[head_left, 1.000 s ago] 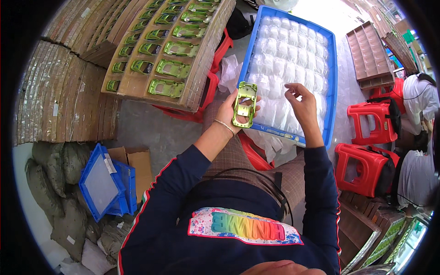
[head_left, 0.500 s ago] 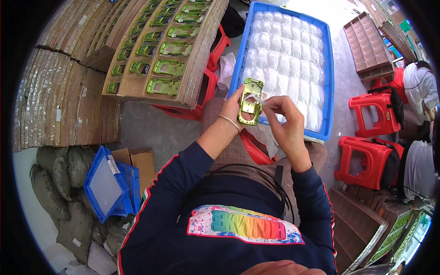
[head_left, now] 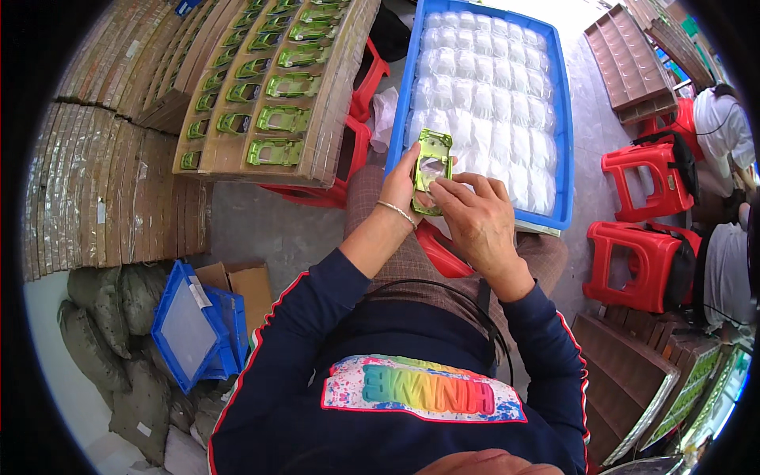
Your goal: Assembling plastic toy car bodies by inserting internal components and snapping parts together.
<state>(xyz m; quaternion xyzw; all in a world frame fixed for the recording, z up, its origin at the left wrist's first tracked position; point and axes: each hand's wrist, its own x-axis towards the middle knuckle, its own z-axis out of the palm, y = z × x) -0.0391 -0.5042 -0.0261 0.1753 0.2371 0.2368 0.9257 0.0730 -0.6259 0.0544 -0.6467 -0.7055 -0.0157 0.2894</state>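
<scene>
A shiny green toy car body shell (head_left: 435, 146) with window-like openings is held upright over my lap. My left hand (head_left: 400, 188) grips it along its left side, fingers closed round the edge. My right hand (head_left: 480, 220) lies against the shell's lower right part, its fingers bent and pressed together at the middle opening. Whatever sits between those fingertips is hidden. Just beyond is a blue tray (head_left: 564, 150) filled with rows of white wrapped bundles (head_left: 491, 99).
At the left, a cardboard divider box (head_left: 214, 168) holds rows of similar green shells (head_left: 283, 119). Stacked brown cardboard (head_left: 103, 182), sacks (head_left: 142, 396) and blue trays (head_left: 190, 321) stand farther left. Red stools (head_left: 637, 265) and seated people (head_left: 724, 131) are at the right.
My right hand has moved left, from beside the shell onto it. The thin whitish strip at its fingertips no longer shows there. My left hand keeps hold of the shell.
</scene>
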